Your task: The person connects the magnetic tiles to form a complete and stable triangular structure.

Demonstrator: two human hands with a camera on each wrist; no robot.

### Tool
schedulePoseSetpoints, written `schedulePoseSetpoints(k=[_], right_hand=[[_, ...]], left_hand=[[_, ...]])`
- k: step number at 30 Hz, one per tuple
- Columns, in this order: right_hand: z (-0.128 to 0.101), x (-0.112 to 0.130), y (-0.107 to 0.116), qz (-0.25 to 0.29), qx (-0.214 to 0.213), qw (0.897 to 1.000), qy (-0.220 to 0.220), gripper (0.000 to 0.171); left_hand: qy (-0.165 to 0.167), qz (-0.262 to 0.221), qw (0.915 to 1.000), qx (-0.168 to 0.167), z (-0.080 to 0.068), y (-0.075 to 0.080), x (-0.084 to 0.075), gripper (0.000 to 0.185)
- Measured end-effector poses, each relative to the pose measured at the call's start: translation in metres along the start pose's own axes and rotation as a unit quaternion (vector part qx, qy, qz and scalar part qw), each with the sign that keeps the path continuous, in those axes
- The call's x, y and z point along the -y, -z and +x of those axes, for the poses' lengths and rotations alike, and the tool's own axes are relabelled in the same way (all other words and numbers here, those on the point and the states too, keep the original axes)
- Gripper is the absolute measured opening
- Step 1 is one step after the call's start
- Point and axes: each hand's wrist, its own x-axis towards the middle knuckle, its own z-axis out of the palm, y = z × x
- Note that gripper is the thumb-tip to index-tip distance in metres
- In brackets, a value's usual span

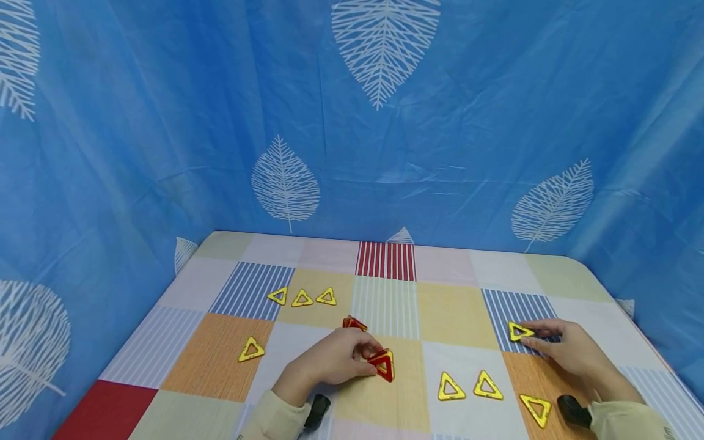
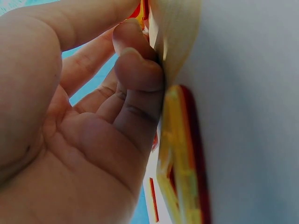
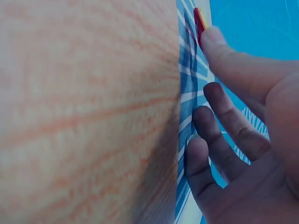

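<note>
My left hand (image 1: 338, 357) is low over the middle of the table, its thumb and curled fingers gripping red triangle frames (image 1: 387, 374) that overlap a yellow one. In the left wrist view these pieces (image 2: 144, 13) show only at the top edge, past the thumb. Just beyond the knuckles sit more red triangle pieces (image 1: 354, 322), partly hidden. Over at the right, my right hand (image 1: 577, 348) pinches a yellow triangle frame (image 1: 519, 331) between thumb and fingertips on the blue striped patch. From the right wrist, its red underside (image 3: 199, 28) shows at the thumb tip.
Two yellow triangles (image 1: 451, 387) (image 1: 487, 385) lie between the hands, and another (image 1: 536, 409) near the right wrist. Three more (image 1: 302, 298) form a row at the back left. A single triangle (image 1: 251, 349) lies on the left orange patch. Blue curtain (image 1: 352, 153) encloses the table.
</note>
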Motion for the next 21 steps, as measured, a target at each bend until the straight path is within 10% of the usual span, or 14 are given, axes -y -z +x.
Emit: schedulePoseSetpoints(k=[21], right_hand=[[-0.014, 0.041, -0.013, 0.059, -0.016, 0.994, 0.086, 0.052]], left_hand=[[0.003, 0.007, 1.0000, -0.004, -0.001, -0.001, -0.001, 0.026]])
